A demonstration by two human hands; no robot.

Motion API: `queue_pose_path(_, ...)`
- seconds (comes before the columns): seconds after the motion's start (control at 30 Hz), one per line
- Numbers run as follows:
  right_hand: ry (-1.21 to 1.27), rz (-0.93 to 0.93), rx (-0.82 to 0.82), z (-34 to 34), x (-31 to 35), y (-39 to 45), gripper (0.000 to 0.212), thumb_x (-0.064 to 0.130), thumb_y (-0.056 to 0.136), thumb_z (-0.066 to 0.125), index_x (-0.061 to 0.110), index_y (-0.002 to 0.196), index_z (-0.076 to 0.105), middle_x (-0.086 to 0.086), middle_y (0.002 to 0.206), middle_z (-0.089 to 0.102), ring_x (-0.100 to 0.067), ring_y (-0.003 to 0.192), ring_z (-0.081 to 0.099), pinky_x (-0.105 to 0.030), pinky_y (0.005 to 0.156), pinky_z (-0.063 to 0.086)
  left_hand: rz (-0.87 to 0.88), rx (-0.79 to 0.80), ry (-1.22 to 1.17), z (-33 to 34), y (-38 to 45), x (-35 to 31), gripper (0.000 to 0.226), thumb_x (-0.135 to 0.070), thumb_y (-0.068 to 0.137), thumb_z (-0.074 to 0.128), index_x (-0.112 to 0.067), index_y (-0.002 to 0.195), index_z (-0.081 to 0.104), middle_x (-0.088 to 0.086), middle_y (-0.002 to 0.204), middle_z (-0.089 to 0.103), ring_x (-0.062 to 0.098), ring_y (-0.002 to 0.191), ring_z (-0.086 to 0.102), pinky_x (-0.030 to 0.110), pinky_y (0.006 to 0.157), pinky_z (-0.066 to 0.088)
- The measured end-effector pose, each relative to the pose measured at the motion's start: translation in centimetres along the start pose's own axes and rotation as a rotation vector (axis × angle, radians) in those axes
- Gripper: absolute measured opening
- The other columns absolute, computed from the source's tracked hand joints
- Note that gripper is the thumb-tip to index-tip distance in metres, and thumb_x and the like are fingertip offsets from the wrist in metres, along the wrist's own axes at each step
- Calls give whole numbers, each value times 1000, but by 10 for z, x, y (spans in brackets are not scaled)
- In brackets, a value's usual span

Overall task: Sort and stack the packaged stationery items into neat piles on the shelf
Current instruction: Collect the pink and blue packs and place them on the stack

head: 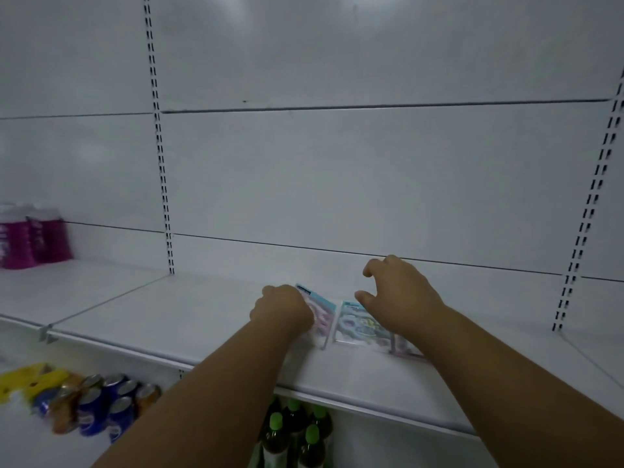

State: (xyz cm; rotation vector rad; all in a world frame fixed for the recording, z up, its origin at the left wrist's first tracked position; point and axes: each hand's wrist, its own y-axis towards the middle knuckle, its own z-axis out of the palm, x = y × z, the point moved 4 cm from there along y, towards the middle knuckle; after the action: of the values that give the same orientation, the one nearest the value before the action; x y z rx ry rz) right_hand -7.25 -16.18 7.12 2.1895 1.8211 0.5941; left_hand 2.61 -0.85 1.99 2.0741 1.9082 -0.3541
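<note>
Shelving of white metal fills the view: a broad white shelf [189,315] runs across at arm level, backed by pale wall panels [337,170] with slotted uprights [162,170] between them. On the shelf near its front edge lie three packaged stationery items side by side: a pink packet [322,315] at the left, a blue-green packet [358,325] just beside it, and a third packet [405,349] mostly hidden under the right forearm. The left hand [283,310] has its fingers curled on the pink packet's left edge. The right hand [398,292] hovers over the blue-green packet with fingers loosely spread, holding nothing. Magenta bottles [30,236] stand far left on the shelf. Below it sit drink cans [101,407] and green-capped bottles [297,430].
</note>
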Motion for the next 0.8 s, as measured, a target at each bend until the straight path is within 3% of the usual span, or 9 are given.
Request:
queue_pose_path(0.1,54,26,8,6,-10,-1,41,41,89,57,21,125,54,-5,121,54,-24,109,55,-35,91,47,1,-34,-188,-16,0,-1,32,-18,91,57,-4,121,57,12,123,61,26,113,60,32,97,50)
queue_pose_path(0.23,99,136,39,5,-51,1,41,37,90,59,18,125,56,-6,124,56,-24,109,57,-33,91,46,57,-81,-679,-25,-11,-15,17,-11,88,54,-14,105,59,10,101,68,28,88,68,40,80,59)
queue_pose_path(0.33,59,223,99,6,-86,1,40,35,89,61,12,122,58,-9,123,58,-25,108,57,-32,88,45,125,59,-1016,-23,-34,-38,24,-8,92,59,-19,112,51,5,97,65,23,80,70,34,64,61)
queue_pose_path(0.4,16,259,148,13,-100,-2,42,41,88,62,10,117,59,-10,118,61,-26,104,59,-32,85,47,164,138,-1160,-20,-46,-52,25,-8,95,58,-19,116,50,6,100,66,23,81,71,34,64,61)
queue_pose_path(0.57,-91,344,255,41,-114,-11,75,80,68,45,21,112,61,-6,109,67,-24,91,62,-35,81,54,174,185,-1246,-4,-53,-63,20,-9,97,57,-17,114,52,7,101,69,25,81,73,40,67,62)
queue_pose_path(0.8,-50,452,296,48,-120,-12,74,70,62,56,23,119,54,-3,119,64,-24,100,62,-36,88,53,182,218,-1236,4,-38,-59,19,-11,96,59,-20,112,53,3,98,69,24,84,72,43,76,61)
